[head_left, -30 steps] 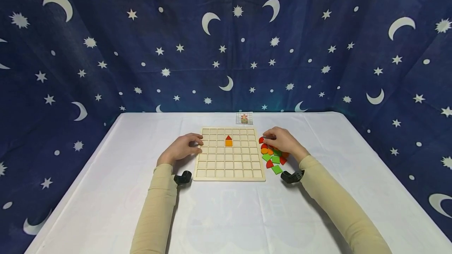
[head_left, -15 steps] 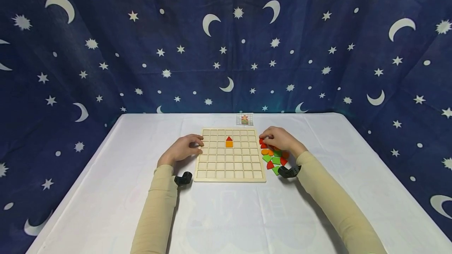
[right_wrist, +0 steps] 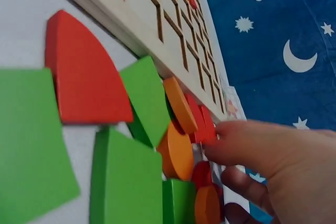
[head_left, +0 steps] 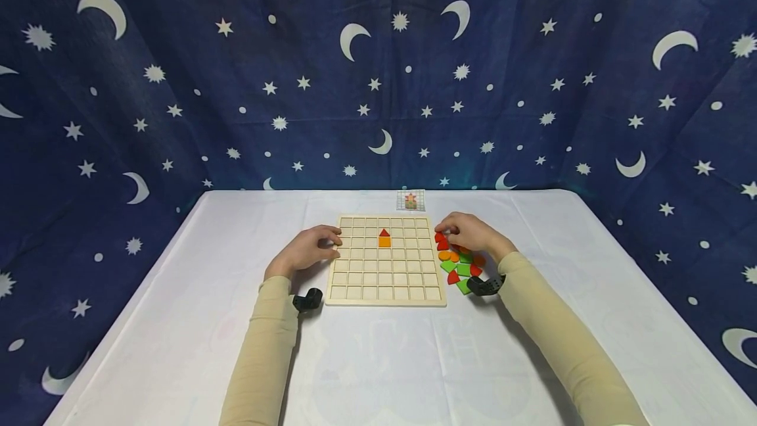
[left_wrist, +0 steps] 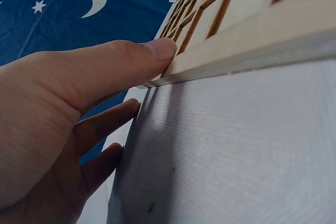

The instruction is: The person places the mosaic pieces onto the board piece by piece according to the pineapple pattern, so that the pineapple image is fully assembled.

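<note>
A wooden grid board (head_left: pixel 386 303) lies flat on the table. On it, a red triangle (head_left: pixel 384 233) sits directly behind an orange square (head_left: pixel 385 242). My left hand (head_left: pixel 304 250) rests at the board's left edge; in the left wrist view its thumb (left_wrist: pixel 134 64) lies against the rim, the other fingers loosely bent. My right hand (head_left: pixel 473 232) is over the far end of the loose pieces, right of the board. Its fingertips are right at red quarter-round pieces (head_left: pixel 443 246), seen edge-on as red pieces (right_wrist: pixel 195 115) in the right wrist view. The index fingertip is partly hidden there.
Green blocks (head_left: pixel 463 270), orange rounds (head_left: pixel 445 256) and several red pieces crowd along the board's right side. A small printed pattern card (head_left: pixel 411 200) lies behind the board. A dark star-patterned curtain (head_left: pixel 378 84) stands beyond the table's back edge.
My right hand has shifted slightly left, and red pieces at its fingertips have moved apart and show more. My left hand has stayed at the board's edge.
</note>
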Tool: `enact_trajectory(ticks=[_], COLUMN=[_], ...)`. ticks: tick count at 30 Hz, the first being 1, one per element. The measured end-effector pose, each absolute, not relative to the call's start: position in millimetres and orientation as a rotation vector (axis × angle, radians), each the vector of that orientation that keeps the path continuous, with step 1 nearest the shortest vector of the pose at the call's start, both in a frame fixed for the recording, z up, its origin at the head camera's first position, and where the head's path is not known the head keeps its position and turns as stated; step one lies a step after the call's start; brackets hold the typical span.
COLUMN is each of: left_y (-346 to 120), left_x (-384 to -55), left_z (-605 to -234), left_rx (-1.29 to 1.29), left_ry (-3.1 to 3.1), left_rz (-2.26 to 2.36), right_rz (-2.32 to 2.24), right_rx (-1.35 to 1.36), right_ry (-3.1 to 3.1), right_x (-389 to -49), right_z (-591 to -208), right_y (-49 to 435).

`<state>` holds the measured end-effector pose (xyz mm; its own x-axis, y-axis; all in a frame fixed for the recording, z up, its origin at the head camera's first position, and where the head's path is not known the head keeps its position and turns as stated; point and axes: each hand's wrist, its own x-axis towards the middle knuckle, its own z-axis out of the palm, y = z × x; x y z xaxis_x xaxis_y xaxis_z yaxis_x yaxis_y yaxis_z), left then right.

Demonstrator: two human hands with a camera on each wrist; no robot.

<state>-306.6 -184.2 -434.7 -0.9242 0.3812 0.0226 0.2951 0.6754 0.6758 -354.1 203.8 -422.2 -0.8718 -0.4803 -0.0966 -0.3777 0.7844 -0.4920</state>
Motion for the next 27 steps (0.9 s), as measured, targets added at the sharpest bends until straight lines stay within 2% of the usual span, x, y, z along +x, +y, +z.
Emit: enact_trajectory(ticks=[6, 17, 27], left_y=[-184.7, -184.8, -184.9], left_x=[-307.1, -307.4, -306.3], left_z=[-436.0, -436.5, -433.7], left_rx=[0.556, 0.571, 0.582], left_ry=[2.771, 2.783, 2.787], left_rz=[1.072, 1.057, 1.052], right_rz=[-0.691, -0.681, -0.739], right_rx=[-0.697, -0.353, -0.568], right_ry=[2.748, 2.887, 2.831], right_x=[-355.5, -352.4, -357.4], right_z=[-424.8, -422.9, -426.0], right_y=[205.0, 202.5, 206.5])
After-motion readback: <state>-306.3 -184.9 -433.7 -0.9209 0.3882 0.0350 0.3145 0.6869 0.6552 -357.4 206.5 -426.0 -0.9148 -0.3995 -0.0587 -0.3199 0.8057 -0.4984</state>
